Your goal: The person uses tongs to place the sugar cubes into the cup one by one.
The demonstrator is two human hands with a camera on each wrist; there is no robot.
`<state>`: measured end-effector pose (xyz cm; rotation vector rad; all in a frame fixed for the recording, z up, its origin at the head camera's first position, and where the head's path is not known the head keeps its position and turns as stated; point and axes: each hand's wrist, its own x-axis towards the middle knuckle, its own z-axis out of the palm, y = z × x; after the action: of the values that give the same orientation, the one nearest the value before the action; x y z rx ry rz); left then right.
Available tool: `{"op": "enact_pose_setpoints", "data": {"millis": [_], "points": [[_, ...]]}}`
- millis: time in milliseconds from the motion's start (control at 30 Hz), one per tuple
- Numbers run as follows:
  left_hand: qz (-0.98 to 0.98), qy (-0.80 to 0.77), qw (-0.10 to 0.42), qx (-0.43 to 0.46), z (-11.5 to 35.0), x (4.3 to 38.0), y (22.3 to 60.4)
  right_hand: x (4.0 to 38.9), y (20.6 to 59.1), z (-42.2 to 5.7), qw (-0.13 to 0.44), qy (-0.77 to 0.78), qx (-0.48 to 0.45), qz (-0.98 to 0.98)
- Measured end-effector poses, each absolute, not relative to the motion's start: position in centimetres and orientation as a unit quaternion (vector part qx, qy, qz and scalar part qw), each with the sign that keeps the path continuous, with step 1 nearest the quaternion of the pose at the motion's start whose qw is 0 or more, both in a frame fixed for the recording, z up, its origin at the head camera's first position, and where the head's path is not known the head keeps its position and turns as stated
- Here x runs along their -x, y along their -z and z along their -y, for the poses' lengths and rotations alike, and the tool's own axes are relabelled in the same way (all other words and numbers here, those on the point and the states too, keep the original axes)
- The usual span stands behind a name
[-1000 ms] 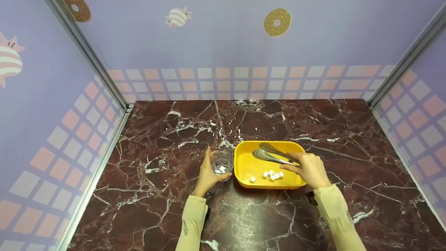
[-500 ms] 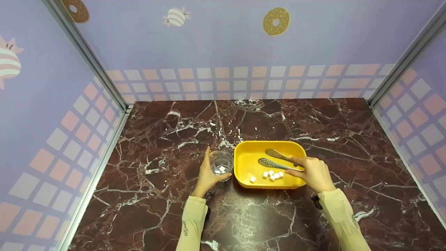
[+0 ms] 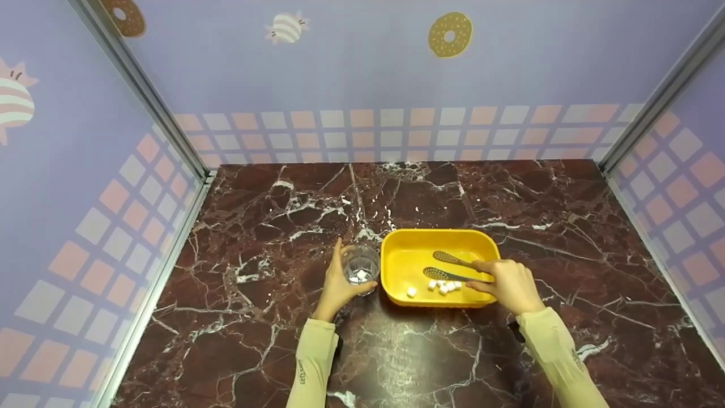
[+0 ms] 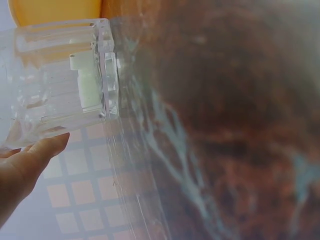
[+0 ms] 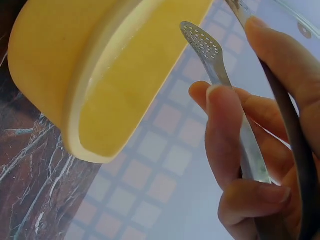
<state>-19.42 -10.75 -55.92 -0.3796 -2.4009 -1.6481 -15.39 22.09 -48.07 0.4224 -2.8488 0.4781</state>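
My left hand [image 3: 338, 286] holds a clear drinking glass [image 3: 361, 259] upright on the table, thumb and fingers around its sides. Several white cubes [image 4: 89, 82], like sugar cubes, lie at the bottom of the glass. Just to the right stands a yellow plastic basin [image 3: 391, 272]. Inside it, several more white cubes [image 3: 443, 289] cluster on the near side, with a single cube [image 3: 411, 292] farther left. Over the basin's right part, my right hand [image 3: 510, 283] grips metal tongs [image 5: 255, 150]. The tongs' perforated tips are spread, one overlapping the clustered cubes in the head view; nothing is between them.
The dark red marble-patterned table [image 3: 255, 340] has small white flecks [image 3: 389, 212] scattered behind the glass and basin. Lilac panels [image 3: 374, 73] with metal corner posts enclose the back and both sides.
My right hand has drawn the tongs rightward and then nearer, bringing their tips from the basin's far middle toward the clustered cubes. The left hand and glass have stayed put.
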Motion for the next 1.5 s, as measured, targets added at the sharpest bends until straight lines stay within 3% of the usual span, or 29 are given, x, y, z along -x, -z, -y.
{"op": "enact_pose_setpoints", "data": {"millis": [1500], "points": [[0.818, 0.551, 0.108, 0.124, 10.6, 19.4, 55.7, 16.1, 49.5, -20.9, 0.093, -0.095, -0.181, 0.975]]}}
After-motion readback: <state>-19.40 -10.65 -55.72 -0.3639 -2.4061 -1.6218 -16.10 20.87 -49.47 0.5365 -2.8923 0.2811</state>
